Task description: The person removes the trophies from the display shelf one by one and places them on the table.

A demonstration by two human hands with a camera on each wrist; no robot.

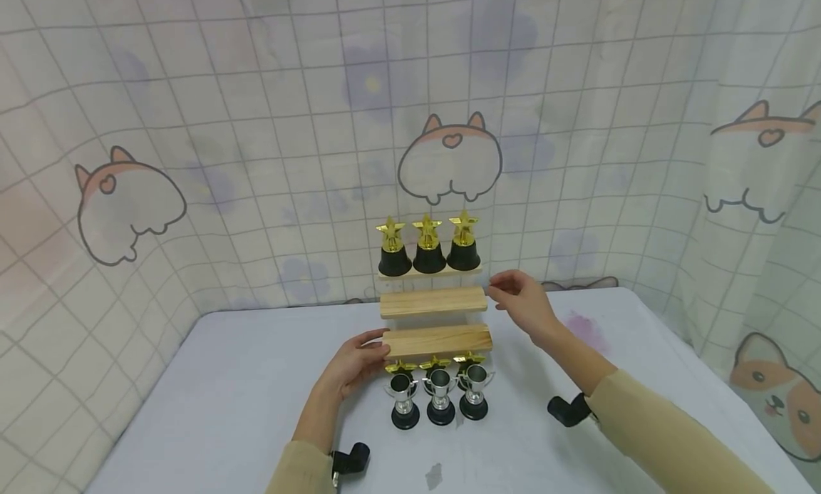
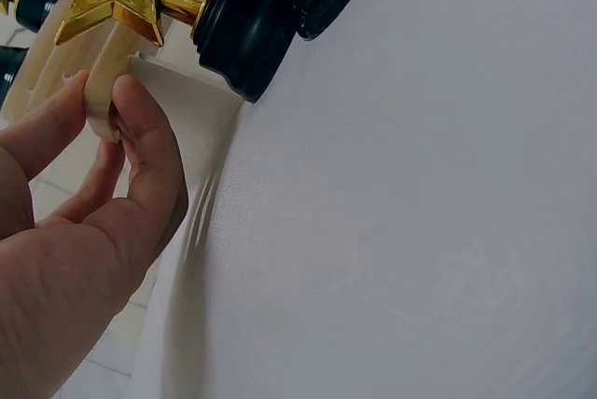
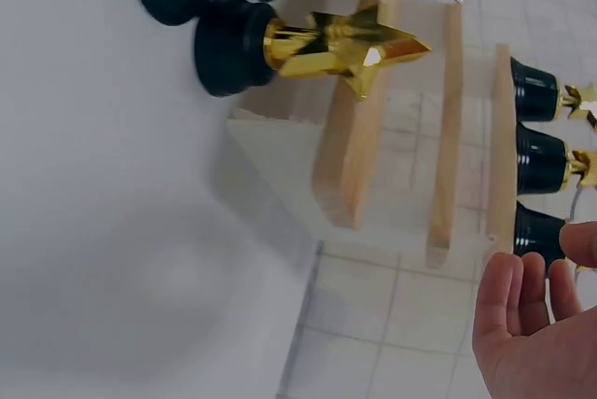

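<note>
My left hand [image 1: 351,366] pinches the left end of the lowest wooden board [image 1: 439,341] of a tiered shelf, thumb on one face and fingers on the other in the left wrist view. Beside the shelf's right end is my right hand [image 1: 524,303], fingers loosely bent and holding nothing; in the right wrist view its fingertips come close to the end of the top board [image 3: 504,157]. Three gold star trophies [image 1: 428,255] with black bases stand on that top board. Between the two lies a bare middle board [image 1: 433,302].
Three silver cup trophies [image 1: 440,388] stand in a row on the white tabletop [image 1: 256,394] in front of the shelf. Behind them are three more gold star trophies [image 1: 470,358], partly hidden. A checked curtain [image 1: 288,159] hangs behind the table.
</note>
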